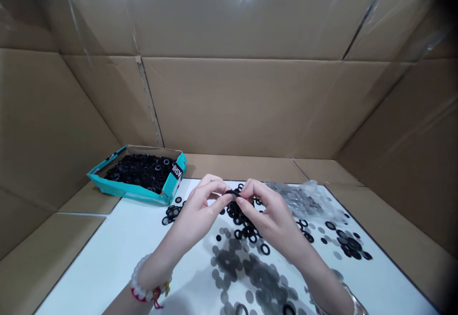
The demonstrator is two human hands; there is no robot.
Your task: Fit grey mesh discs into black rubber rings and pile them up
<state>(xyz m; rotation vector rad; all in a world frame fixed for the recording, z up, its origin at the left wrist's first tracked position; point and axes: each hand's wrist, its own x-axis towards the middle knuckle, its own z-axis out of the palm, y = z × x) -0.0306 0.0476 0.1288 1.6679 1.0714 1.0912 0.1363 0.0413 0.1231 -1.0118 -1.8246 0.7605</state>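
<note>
Between the fingertips of both hands is a small black rubber ring [233,193], held above the white table. My left hand [205,203] pinches its left side with thumb and forefinger. Opposite it, my right hand [264,206] grips the right side the same way. Beneath the hands lies a pile of black rings [246,231], partly hidden by my right hand. Many grey translucent discs [265,277] are spread over the table nearer to me.
A teal box [130,191] full of black rings stands at the back left. A clear plastic bag [304,198] lies at the back right. Black discs [352,246] sit near the right edge. Cardboard walls [243,105] enclose the white table [143,238].
</note>
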